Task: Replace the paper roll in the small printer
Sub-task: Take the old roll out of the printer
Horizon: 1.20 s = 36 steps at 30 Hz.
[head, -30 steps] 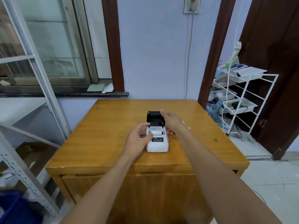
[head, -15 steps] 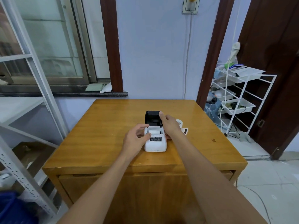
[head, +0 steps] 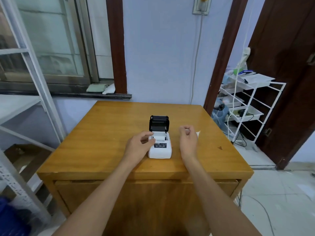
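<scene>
The small white printer [head: 160,150] sits in the middle of the wooden table [head: 102,133], its black lid [head: 159,123] standing open at the back. A white roll [head: 159,138] lies in the open compartment. My left hand [head: 139,147] holds the printer's left side, thumb and forefinger at the compartment's edge. My right hand [head: 188,140] is to the right of the printer, its fingers curled around a white paper roll [head: 187,132] at table level. A loose paper strip [head: 198,133] sticks out behind that hand.
A white wire rack [head: 252,108] with trays and cables stands right of the table, by a dark wooden door [head: 289,82]. A white metal frame [head: 39,86] and a window sill are on the left. A cable hangs down the wall behind the table.
My right hand has left the printer's lid and moved right to the loose paper roll. My left hand stays at the printer's left side. The lid remains open.
</scene>
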Tool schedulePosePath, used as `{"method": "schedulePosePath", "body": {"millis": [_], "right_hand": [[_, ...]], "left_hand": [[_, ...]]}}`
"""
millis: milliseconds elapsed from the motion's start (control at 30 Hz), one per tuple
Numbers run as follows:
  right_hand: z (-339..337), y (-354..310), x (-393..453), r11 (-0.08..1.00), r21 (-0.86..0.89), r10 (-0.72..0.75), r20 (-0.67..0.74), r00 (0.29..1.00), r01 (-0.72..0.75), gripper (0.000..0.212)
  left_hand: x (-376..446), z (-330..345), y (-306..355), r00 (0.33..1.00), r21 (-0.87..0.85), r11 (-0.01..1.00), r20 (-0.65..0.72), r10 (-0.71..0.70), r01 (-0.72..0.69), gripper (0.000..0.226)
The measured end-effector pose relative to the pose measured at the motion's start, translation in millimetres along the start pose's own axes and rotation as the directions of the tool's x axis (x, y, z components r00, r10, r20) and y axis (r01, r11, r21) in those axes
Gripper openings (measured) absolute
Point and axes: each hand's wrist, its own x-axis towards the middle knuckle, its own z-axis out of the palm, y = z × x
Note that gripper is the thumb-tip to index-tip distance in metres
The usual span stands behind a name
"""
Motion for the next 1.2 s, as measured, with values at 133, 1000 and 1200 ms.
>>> {"method": "schedulePosePath", "body": {"millis": [133, 1000, 1200], "right_hand": [[-1, -2, -4, 0.996, -0.035, -0.079, 0.153, 0.985, 0.085, 0.012], [7, -46, 50, 0.804, -0.581, 0.436, 0.722, 0.537, 0.128, 0.032], [-4, -38, 46, 0.889, -0.457, 0.370, 0.738, 0.564, 0.015, 0.037]], "left_hand": [[0, 1, 3, 1.000, 0.094, 0.995, 0.023, 0.018, -0.020, 0.029], [0, 12, 9, 0.995, 0.347, 0.937, 0.096, 0.004, -0.038, 0.055], [-2, 18, 10, 0.993, 0.406, 0.909, 0.103, 0.056, -0.093, 0.060]]}}
